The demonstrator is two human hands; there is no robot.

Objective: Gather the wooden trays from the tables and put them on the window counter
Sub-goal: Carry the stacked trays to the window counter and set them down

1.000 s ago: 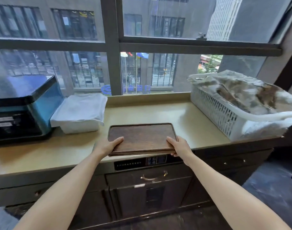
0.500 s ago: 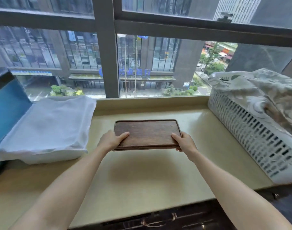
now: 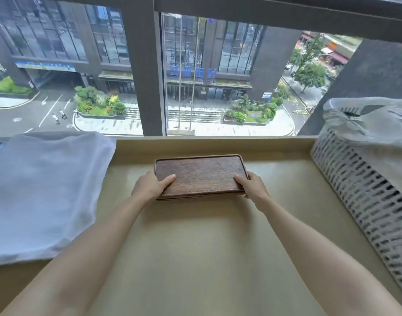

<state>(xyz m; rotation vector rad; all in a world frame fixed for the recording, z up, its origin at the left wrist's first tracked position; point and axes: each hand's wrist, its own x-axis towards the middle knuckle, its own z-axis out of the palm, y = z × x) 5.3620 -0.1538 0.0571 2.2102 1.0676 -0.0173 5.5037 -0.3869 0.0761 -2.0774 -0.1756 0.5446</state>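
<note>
A dark wooden tray (image 3: 201,174) lies flat on the beige window counter (image 3: 195,247), close to the back ledge under the window. A second thin edge shows under its front side, so it looks like a stack of two. My left hand (image 3: 151,185) grips its near-left corner, thumb on top. My right hand (image 3: 252,185) grips its near-right corner the same way. Both forearms reach in from the bottom of the view.
A folded white cloth (image 3: 42,192) covers a box on the counter's left. A white slatted plastic basket (image 3: 364,195) filled with cloth and plastic stands on the right. The window frame post (image 3: 147,71) rises behind the tray.
Both hands have pushed the tray from the counter's front edge back toward the window. My view has come closer and tilted down over the counter.
</note>
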